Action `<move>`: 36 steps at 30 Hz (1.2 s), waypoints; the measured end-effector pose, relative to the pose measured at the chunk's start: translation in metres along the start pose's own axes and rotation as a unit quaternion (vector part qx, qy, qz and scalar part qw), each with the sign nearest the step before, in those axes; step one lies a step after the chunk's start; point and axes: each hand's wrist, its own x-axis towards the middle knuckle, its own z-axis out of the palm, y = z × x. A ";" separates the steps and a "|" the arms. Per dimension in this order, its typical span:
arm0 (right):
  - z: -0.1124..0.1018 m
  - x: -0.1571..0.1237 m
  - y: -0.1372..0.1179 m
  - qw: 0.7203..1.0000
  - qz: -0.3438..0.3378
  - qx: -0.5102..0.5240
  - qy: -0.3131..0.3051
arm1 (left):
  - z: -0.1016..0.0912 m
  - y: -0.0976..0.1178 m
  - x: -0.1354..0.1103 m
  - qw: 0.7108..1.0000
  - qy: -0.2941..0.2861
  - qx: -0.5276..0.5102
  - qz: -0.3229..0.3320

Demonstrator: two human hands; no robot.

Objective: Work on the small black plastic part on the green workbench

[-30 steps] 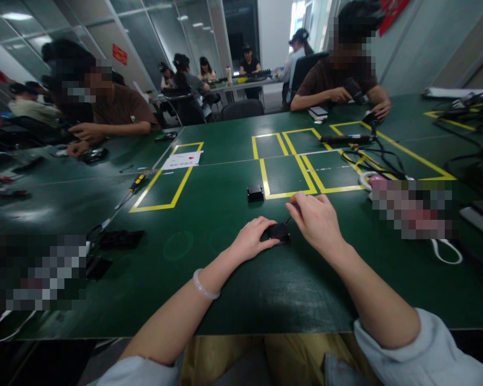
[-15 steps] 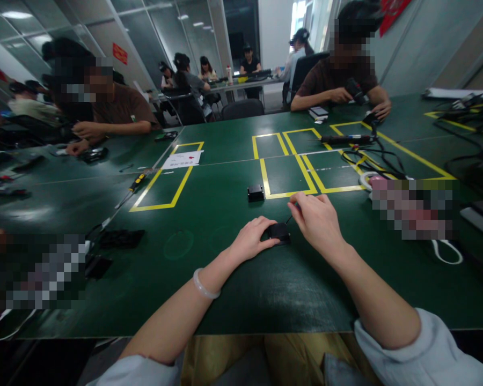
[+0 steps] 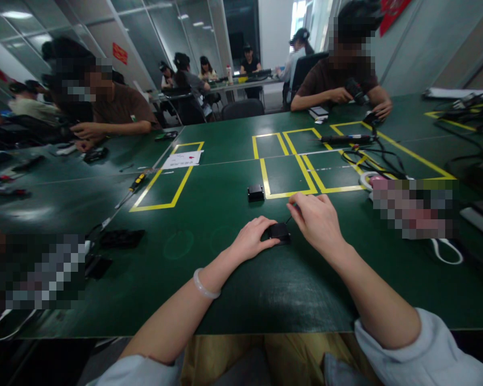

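My left hand [image 3: 253,239] rests on the green table [image 3: 209,214] with its fingers curled round a small black box-shaped part [image 3: 279,231], pinning it down. My right hand [image 3: 316,220] is closed just right of that part, pinching a thin dark tool whose tip [image 3: 288,219] points down at the part's top. A second small black box [image 3: 255,193] lies a little farther away, beside the yellow tape outline [image 3: 290,177].
A screwdriver with a yellow and black handle [image 3: 133,187] lies to the left, black parts [image 3: 121,238] nearer the left edge. Cables [image 3: 370,161] and a blurred item sit at the right. Other people work on the far side and at the left of the table.
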 end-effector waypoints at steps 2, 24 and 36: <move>0.000 0.000 0.000 1.000 0.000 -0.003 0.000 | 0.000 0.000 0.000 1.000 -0.001 0.000 -0.001; 0.000 0.000 0.000 1.000 0.008 0.003 -0.005 | 0.001 0.000 0.000 1.000 -0.001 -0.005 -0.003; -0.002 0.000 0.000 1.000 0.013 0.002 -0.007 | -0.001 0.001 0.000 1.000 -0.002 -0.004 -0.004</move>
